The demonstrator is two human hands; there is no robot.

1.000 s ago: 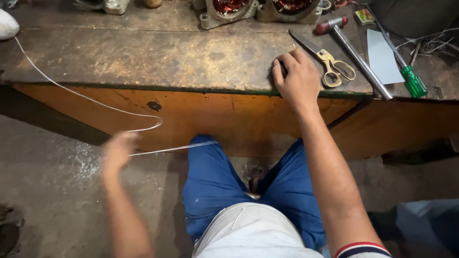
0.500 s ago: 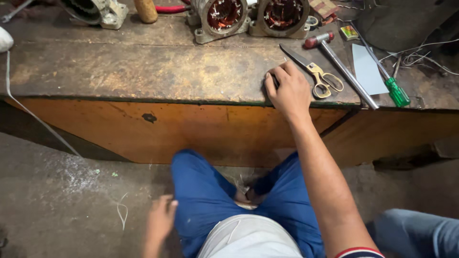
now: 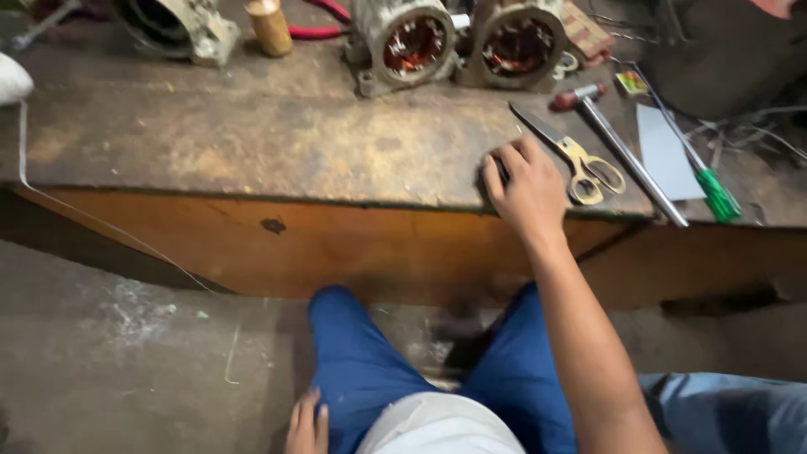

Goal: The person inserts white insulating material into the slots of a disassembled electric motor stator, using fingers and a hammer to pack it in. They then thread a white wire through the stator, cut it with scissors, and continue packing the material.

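Head view: L hand [image 3: 308, 424] has dropped to the bottom edge of frame, resting by the blue trouser leg [image 3: 353, 353], fingers loosely together, holding nothing; a sec ago it was swinging out w/ the thin white wire [image 3: 101, 223]. That wire now hangs loose from the surface's left front corner down to the floor [image 3: 109, 336], let go.

R hand [image 3: 525, 187] hasn't moved: planted at the front edge of the surface [image 3: 252, 143], right of centre, fingers curled, pressing down on a small dark object I can't make out.

Around: brass-handled scissors [image 3: 580, 160] just right of R hand, blades pointing to the far edge. Long metal rod [image 3: 630, 160] beyond them, then green-handled screwdriver [image 3: 710, 189] near the right front corner. Two motor stators [image 3: 458, 42] w/ copper windings along the far edge. Nothing blocks R hand; scissors closest to it.
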